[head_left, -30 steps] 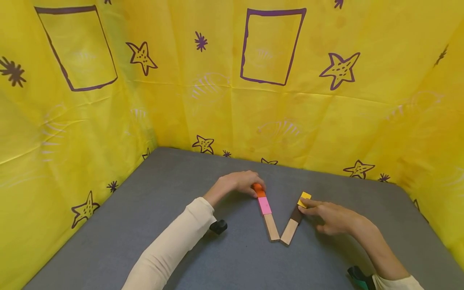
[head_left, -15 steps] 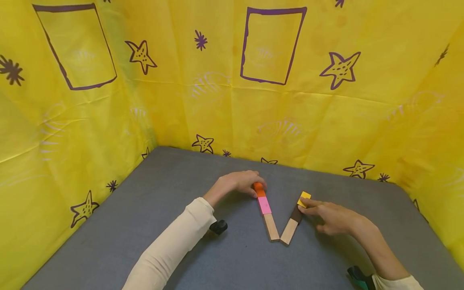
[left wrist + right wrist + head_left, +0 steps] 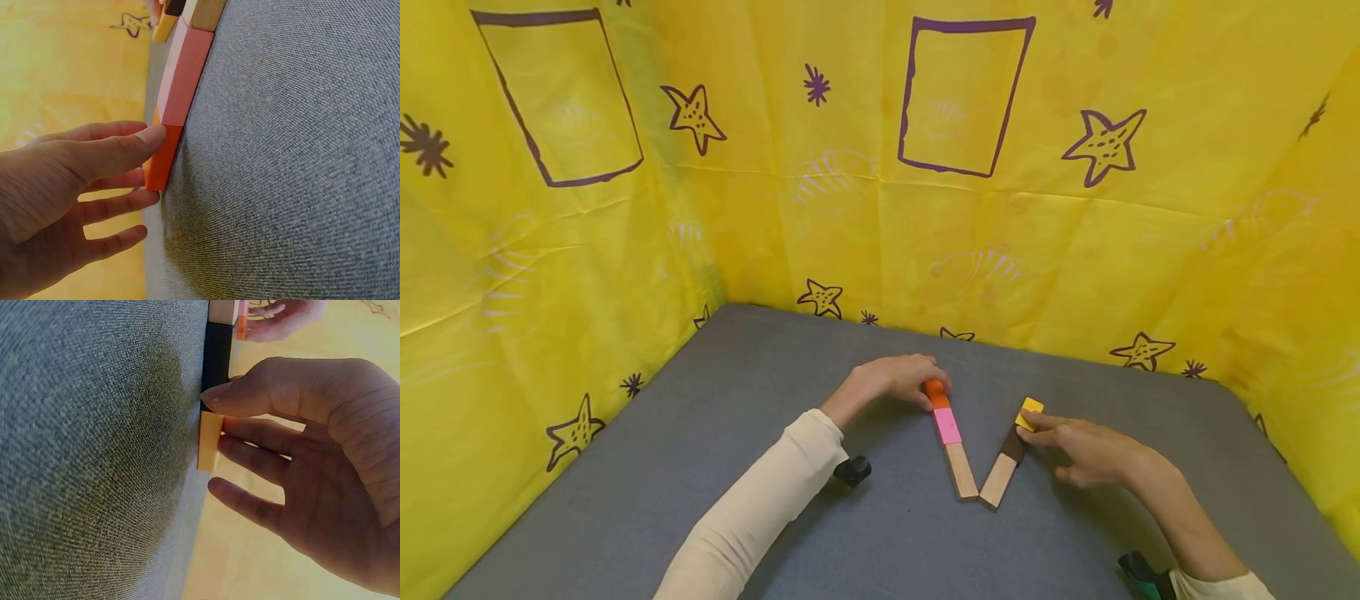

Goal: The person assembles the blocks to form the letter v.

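Observation:
Two rows of small blocks form a V on the grey tabletop. In the left row lie an orange block (image 3: 937, 400), a pink block (image 3: 947, 426) and a plain wooden block (image 3: 961, 472). A yellow block (image 3: 1033, 405), a dark brown block (image 3: 1012, 445) and a second plain block (image 3: 997, 482) make up the right row. My left hand (image 3: 898, 377) pinches the orange block, its thumb near the pink joint. With my right hand (image 3: 312, 450) I pinch the yellow block, fingers on its upper side and thumb at the joint with the brown one.
A yellow cloth (image 3: 850, 225) printed with purple stars and frames hangs behind and beside the grey table (image 3: 880, 542). Black wrist-worn devices, one by the left sleeve (image 3: 752, 508) and one by the right forearm, sit close over the tabletop.

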`<move>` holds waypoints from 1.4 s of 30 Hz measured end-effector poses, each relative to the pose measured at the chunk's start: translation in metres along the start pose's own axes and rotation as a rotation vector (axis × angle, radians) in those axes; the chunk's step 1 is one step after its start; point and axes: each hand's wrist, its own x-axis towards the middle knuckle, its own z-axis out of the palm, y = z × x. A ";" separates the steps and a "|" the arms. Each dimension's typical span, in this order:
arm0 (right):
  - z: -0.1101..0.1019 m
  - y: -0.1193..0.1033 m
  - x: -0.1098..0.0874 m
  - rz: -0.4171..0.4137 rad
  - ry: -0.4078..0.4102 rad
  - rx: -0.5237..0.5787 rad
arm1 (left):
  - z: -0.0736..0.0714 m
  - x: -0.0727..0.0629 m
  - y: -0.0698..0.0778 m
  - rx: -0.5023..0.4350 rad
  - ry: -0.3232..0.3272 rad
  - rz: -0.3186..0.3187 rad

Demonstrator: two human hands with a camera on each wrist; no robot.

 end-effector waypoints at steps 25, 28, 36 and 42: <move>0.000 0.002 -0.003 -0.018 0.009 -0.014 | 0.002 0.005 0.008 0.004 0.039 -0.062; 0.000 0.002 -0.002 -0.025 0.010 -0.014 | 0.002 0.005 0.008 0.002 0.037 -0.076; 0.000 0.001 0.002 -0.044 0.013 -0.017 | 0.003 0.003 0.008 -0.001 0.027 -0.094; 0.001 0.004 0.003 -0.072 0.065 -0.064 | 0.001 -0.001 0.005 -0.045 0.044 -0.096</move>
